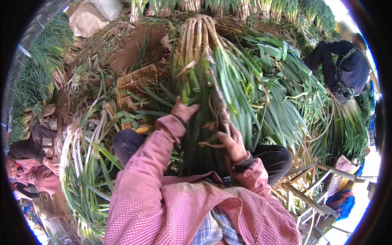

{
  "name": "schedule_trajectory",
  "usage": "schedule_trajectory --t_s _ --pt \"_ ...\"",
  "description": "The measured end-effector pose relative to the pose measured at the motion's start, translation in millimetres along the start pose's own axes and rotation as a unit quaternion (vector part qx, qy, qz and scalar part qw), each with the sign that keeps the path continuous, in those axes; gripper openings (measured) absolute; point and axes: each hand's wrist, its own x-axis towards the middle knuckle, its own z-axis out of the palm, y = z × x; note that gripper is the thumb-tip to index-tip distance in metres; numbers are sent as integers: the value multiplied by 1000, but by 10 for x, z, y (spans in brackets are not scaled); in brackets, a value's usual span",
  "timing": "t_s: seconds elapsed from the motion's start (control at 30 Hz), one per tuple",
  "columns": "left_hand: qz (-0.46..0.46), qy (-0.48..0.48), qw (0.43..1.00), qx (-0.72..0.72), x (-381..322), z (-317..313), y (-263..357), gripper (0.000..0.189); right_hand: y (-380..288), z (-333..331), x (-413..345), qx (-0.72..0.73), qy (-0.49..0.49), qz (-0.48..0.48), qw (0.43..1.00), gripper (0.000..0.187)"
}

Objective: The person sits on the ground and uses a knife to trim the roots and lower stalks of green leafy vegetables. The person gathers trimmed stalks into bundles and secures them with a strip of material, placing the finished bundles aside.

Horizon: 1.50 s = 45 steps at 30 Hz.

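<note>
A large heap of long green onions [234, 82] lies before me, its pale stalks and roots pointing away and its green leaves towards my lap. My right hand [234, 144] is closed around the near end of a brown, withered stalk or leaf strip [221, 105] that runs up over the leaves. At the left edge of the heap, my left hand [184, 111] has its thumb and fingers spread beside the green leaves and holds nothing that I can see. Dark leaves between my knees are in shade and blurred.
A yellow plastic crate [136, 84] lies among leaf scraps at the left. More onions with white stalks [75, 153] lie beside my left knee. Tied bundles [245, 9] stand along the far side. Co-workers sit at left and right. A wooden frame [309, 199] stands at lower right.
</note>
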Motion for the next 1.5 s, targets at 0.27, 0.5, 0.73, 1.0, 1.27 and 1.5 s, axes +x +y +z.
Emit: schedule_trajectory --t_s 0.27,0.5,0.73,1.0,1.27,1.5 --pt "-38 3 999 -5 -1118 402 -60 80 624 -412 -223 -159 -37 124 979 50" --pt "-27 8 998 -60 -1155 135 -299 76 581 7 -453 -138 -67 89 984 49" --pt "168 213 953 -133 -751 -1 -457 38 274 362 -662 -79 -34 145 986 30" --pt "136 266 954 -15 45 -140 -441 37 485 593 169 -130 -51 40 989 35" --pt "15 -43 942 -331 973 16 -892 68 292 786 403 -85 -49 138 986 30" --pt "-4 5 995 -96 375 -315 -105 82 518 403 -89 -131 40 100 986 37"
